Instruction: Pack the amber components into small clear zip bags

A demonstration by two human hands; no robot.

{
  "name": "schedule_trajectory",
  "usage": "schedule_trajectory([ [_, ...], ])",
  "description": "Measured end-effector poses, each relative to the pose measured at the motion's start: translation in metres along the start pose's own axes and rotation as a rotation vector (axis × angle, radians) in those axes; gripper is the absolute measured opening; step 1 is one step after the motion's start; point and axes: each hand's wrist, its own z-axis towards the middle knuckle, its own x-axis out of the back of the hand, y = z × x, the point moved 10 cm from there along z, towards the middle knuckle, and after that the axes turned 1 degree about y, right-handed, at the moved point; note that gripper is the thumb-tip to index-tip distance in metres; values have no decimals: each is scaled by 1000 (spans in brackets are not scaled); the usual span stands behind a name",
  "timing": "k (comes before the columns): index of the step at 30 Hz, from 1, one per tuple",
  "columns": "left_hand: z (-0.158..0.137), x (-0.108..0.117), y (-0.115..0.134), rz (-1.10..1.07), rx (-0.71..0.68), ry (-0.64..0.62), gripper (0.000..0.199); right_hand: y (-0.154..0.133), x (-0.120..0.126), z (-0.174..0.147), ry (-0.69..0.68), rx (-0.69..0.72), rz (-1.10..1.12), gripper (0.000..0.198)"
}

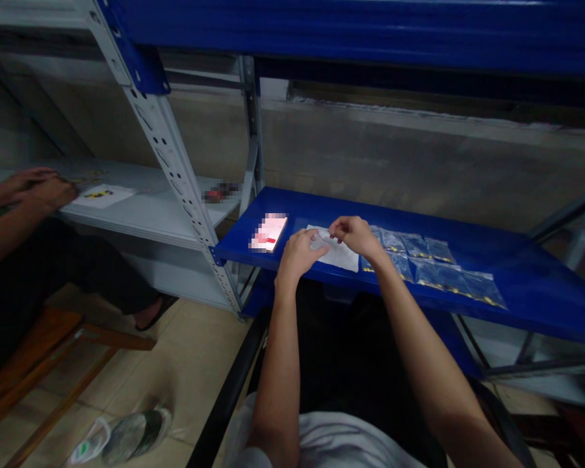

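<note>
Over a white sheet of paper [344,257] on the blue shelf, my left hand [299,253] is curved with its thumb spread away from the fingers, and I see nothing in it. My right hand [355,235] is at the sheet's far right side, its thumb and fingertips pinched together. Whatever they pinch, if anything, is too small to make out. Just right of the sheet, several clear plastic bags [431,273] with small yellow and dark pieces lie in two rows, partly behind my right forearm. A lit phone [272,233] lies left of my left hand.
The blue shelf [517,260] meets a perforated metal post [163,149] at its left. Beyond it, another person's hands [43,188] work over a grey shelf [160,218] with a paper [104,195] bearing yellow and dark pieces. A plastic bottle [134,435] lies on the floor near a wooden bench [43,338].
</note>
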Motion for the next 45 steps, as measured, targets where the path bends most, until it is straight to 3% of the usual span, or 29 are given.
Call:
schedule_trajectory([
  [4, 1, 1, 11, -33, -44, -2, 46, -21, 4, -21, 30, 34, 97, 24],
  [11, 6, -14, 15, -131, -59, 3, 43, 6, 17, -33, 231, -153, 86, 19],
  [15, 7, -17, 23, -233, -61, 16, 47, 5, 11, -58, 174, -135, 317, 30],
  [22, 5, -37, 25, -425, 50, -119, 64, 6, 24, -89, 219, -164, 488, 31],
  [27, 3, -54, 21, -762, 92, -275, 46, 8, 45, -95, 323, -148, 514, 31],
  [34, 6, -47, 23, -948, 150, -183, 34, 11, 56, -104, 437, -188, 613, 44],
  [38, 6, -44, 28, -963, 154, -169, 35, 18, 53, -103, 409, -244, 666, 46],
  [45, 9, -35, 33, -968, 125, -160, 29, 13, 52, -103, 382, -213, 680, 42],
])
